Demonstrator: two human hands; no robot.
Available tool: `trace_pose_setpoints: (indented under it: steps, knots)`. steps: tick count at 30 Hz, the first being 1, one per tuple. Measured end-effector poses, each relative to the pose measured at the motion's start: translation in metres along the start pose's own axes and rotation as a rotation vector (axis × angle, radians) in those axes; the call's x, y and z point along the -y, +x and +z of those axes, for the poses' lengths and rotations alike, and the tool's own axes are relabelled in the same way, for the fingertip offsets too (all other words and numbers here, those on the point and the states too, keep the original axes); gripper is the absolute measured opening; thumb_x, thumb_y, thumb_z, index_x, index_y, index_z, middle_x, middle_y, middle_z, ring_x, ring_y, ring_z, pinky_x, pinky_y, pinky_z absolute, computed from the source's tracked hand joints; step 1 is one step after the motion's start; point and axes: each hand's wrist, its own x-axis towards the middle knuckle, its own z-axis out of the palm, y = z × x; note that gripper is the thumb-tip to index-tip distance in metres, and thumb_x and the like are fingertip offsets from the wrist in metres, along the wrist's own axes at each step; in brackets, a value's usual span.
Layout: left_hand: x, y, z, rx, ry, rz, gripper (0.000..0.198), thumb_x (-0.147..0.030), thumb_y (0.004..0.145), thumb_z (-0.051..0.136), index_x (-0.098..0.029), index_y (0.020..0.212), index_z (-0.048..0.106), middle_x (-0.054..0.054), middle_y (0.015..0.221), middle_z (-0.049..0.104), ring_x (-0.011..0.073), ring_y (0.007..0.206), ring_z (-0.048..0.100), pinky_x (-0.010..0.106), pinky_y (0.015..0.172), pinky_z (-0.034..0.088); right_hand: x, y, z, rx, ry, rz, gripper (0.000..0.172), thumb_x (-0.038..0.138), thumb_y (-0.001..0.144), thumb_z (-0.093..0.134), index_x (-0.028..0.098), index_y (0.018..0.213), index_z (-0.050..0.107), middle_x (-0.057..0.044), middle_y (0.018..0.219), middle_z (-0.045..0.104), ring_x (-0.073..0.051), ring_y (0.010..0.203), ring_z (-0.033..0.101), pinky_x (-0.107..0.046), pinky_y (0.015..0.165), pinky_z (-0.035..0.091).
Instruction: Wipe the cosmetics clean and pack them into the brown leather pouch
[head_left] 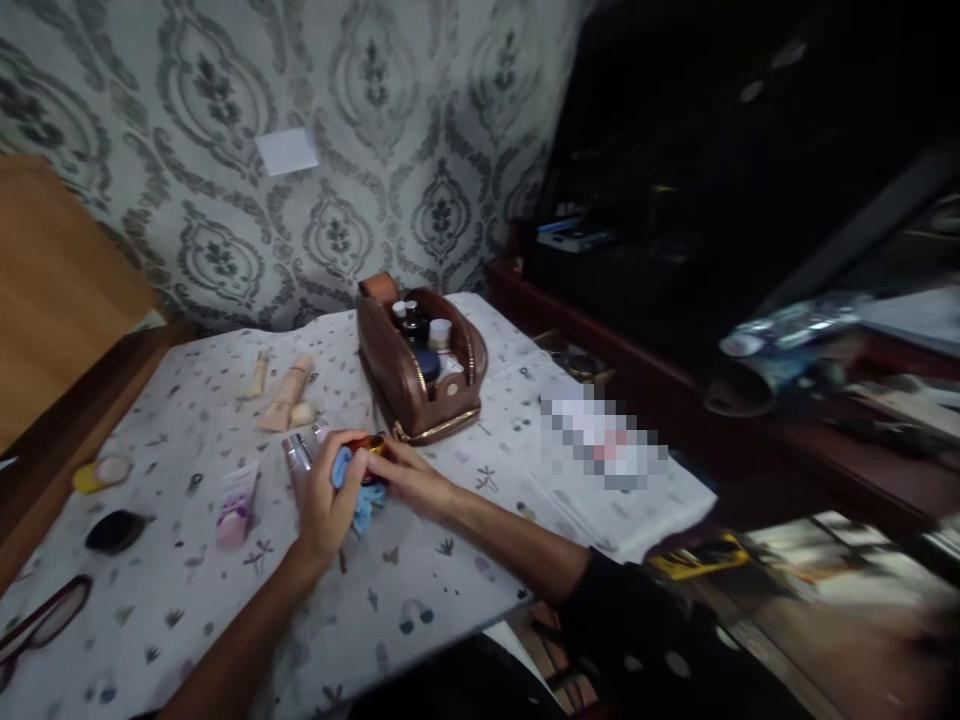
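Observation:
Both hands meet over the table in front of a brown toiletry bag. My left hand is closed around a light blue cloth and a small reddish-amber jar with a gold-coloured rim. From the other side, the fingers of my right hand grip the same jar. Part of it is hidden by the fingers. Just left of my left hand lies a silvery bottle, partly covered. The bag gapes at its zip, with several bottles and caps upright inside.
On the patterned tablecloth lie a beige tube, a smaller tube, a purple-white tube, a dark oval item, a yellow item and glasses. A blurred-out item lies right. A wooden panel borders the left.

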Motion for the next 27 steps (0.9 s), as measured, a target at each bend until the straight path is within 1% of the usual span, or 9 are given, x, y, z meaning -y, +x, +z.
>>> trace_pose_setpoints:
  steps: [3,5,7,10,14,17,20,23,27]
  knots:
    - [0.003,0.002,-0.002,0.020,0.006,-0.002,0.028,-0.040,0.097,0.045,-0.023,0.112,0.061,0.006,0.112,0.065,0.0249,0.109,0.060,0.040,0.098,0.049,0.002,0.001,0.000,0.009,0.020,-0.015,0.052,0.053,0.061,0.085,0.018,0.095,0.067,0.002,0.087,0.063,-0.012,0.081,0.058,-0.024,0.078,0.045]
    - [0.004,0.005,-0.004,0.048,-0.001,0.009,0.033,-0.041,0.097,0.044,-0.021,0.116,0.061,0.008,0.118,0.064,0.0254,0.115,0.058,0.041,0.102,0.047,0.004,0.002,-0.001,-0.005,0.021,-0.023,0.054,0.054,0.060,0.085,0.018,0.095,0.067,0.002,0.084,0.063,-0.011,0.077,0.058,-0.023,0.075,0.045]
    - [0.003,0.008,-0.007,0.093,-0.008,0.022,0.037,-0.043,0.097,0.043,-0.021,0.121,0.061,0.009,0.125,0.063,0.0256,0.122,0.055,0.042,0.107,0.044,0.007,0.001,-0.003,-0.037,0.001,-0.006,0.057,0.058,0.059,0.084,0.017,0.095,0.066,0.003,0.078,0.062,-0.009,0.068,0.055,-0.021,0.065,0.044]
    - [0.003,0.011,-0.012,0.183,-0.042,0.015,0.040,-0.044,0.097,0.044,-0.021,0.125,0.061,0.008,0.133,0.060,0.0253,0.129,0.050,0.042,0.113,0.038,0.014,-0.001,-0.007,-0.060,-0.104,0.037,0.061,0.068,0.061,0.077,0.017,0.090,0.065,0.004,0.067,0.057,-0.007,0.054,0.048,-0.020,0.048,0.035]
    - [0.003,0.013,-0.013,0.285,-0.107,-0.023,0.044,-0.045,0.096,0.046,-0.020,0.131,0.058,0.009,0.138,0.057,0.0252,0.134,0.047,0.041,0.116,0.035,0.019,-0.004,-0.009,-0.066,-0.224,0.007,0.064,0.076,0.064,0.069,0.016,0.085,0.063,0.004,0.061,0.055,-0.007,0.049,0.044,-0.021,0.041,0.030]
    - [0.004,0.014,-0.013,0.292,-0.123,-0.026,0.049,-0.046,0.095,0.048,-0.019,0.135,0.055,0.010,0.138,0.056,0.0258,0.133,0.047,0.042,0.115,0.035,0.017,-0.003,-0.009,-0.094,-0.222,-0.021,0.067,0.080,0.065,0.065,0.017,0.087,0.060,0.005,0.060,0.054,-0.007,0.047,0.044,-0.020,0.039,0.030]
    - [0.007,0.014,-0.014,0.277,-0.086,0.002,0.050,-0.044,0.095,0.051,-0.021,0.140,0.050,0.010,0.137,0.054,0.0248,0.132,0.046,0.040,0.113,0.036,0.012,0.001,-0.010,-0.085,-0.222,-0.026,0.070,0.085,0.071,0.052,0.017,0.086,0.058,0.005,0.057,0.054,-0.008,0.043,0.044,-0.019,0.037,0.029]
    - [0.012,0.013,-0.014,0.279,-0.015,0.077,0.050,-0.041,0.096,0.051,-0.023,0.142,0.047,0.009,0.132,0.054,0.0229,0.126,0.049,0.037,0.109,0.038,0.010,0.003,-0.012,-0.085,-0.267,-0.024,0.072,0.087,0.076,0.042,0.017,0.082,0.057,0.004,0.052,0.052,-0.008,0.040,0.043,-0.020,0.036,0.029]
    - [0.016,0.011,-0.010,0.269,0.098,0.172,0.049,-0.038,0.095,0.053,-0.023,0.141,0.045,0.009,0.123,0.054,0.0226,0.117,0.054,0.038,0.103,0.044,0.007,0.003,-0.014,-0.099,-0.374,-0.059,0.072,0.087,0.079,0.033,0.018,0.073,0.054,0.004,0.049,0.048,-0.008,0.038,0.040,-0.021,0.034,0.028]
